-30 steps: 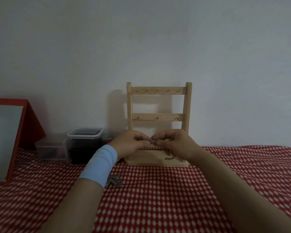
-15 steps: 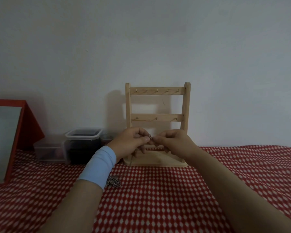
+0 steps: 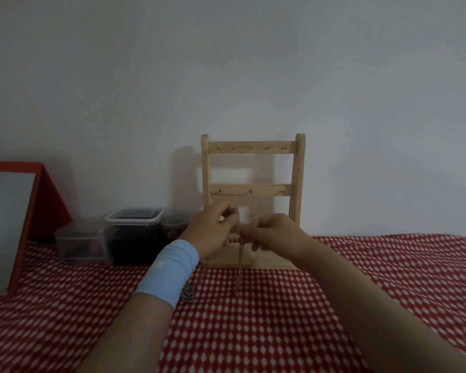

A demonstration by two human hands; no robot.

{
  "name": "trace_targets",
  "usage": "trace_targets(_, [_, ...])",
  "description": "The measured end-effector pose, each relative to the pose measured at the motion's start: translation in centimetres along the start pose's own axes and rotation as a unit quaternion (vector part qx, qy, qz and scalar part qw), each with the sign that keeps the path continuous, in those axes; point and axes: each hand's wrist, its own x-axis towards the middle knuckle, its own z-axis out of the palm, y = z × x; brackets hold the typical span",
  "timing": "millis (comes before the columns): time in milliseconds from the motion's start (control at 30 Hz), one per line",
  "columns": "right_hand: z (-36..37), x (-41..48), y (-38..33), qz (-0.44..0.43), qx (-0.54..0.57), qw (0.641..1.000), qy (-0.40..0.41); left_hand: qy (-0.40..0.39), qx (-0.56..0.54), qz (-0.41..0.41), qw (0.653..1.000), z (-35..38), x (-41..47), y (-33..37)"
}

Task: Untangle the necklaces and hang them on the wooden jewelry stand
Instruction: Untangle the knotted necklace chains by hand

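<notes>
One thin, shiny chain necklace [image 3: 239, 265] pinched between two hands, left hand [image 3: 213, 234] and right hand [image 3: 273, 232], fingers curled tight on it, hanging straight down in front of the wooden jewelry stand [image 3: 299, 184]. One more little heap of chain [image 3: 187, 294] lying on the red cloth with white dots [image 3: 253, 319], just beside the soft blue wristband [image 3: 170, 273]. Two flat bars across the stand, five tiny hooks on the top one; off to the left, two see-through plastic boxes [image 3: 78, 242], one small round jar [image 3: 172, 227] and one red-edged board [image 3: 33, 211] leaning.
</notes>
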Motion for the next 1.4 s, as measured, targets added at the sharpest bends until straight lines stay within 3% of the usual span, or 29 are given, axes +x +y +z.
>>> trace_targets(67, [0.0,0.0,0.3,0.030,-0.002,0.999,-0.012,0.000,-0.021,-0.004,1.000,-0.3,0.0,-0.1])
trace_targets(233, [-0.5,0.1,0.2,0.059,0.136,0.989,-0.028,-0.017,-0.010,0.013,1.000,-0.9,-0.3,-0.1])
trace_targets(333, [-0.2,0.0,-0.1,0.066,0.133,0.988,-0.044,0.015,0.007,0.020,1.000,-1.0,-0.2,0.0])
trace_targets(467, [0.3,0.0,-0.3,0.080,0.123,0.987,-0.061,0.000,0.100,0.034,0.994,-0.9,-0.1,0.5])
trace_targets(567, [0.5,-0.1,-0.6,0.075,0.112,0.988,-0.081,0.005,0.105,0.030,0.994,-0.5,0.0,0.6])
trace_targets(833, [-0.1,0.0,0.0,0.062,0.148,0.985,-0.062,-0.042,-0.074,-0.079,0.993,0.0,0.1,-0.3])
trace_targets(1033, [-0.1,0.3,0.3,0.080,0.139,0.986,-0.043,-0.015,-0.318,-0.123,0.940,0.1,0.3,-0.1])
trace_targets(1200, [0.1,0.5,-0.1,0.104,0.259,0.958,-0.061,-0.039,-0.383,-0.156,0.910,0.4,0.1,1.2])
trace_targets(1333, [0.1,0.3,-0.4,0.119,0.347,0.922,-0.123,-0.072,-0.277,-0.151,0.946,0.4,0.1,0.6])
trace_targets(1400, [-0.1,0.1,-0.4,0.133,0.381,0.901,-0.161,-0.089,-0.280,-0.136,0.946,0.2,-0.1,0.4])
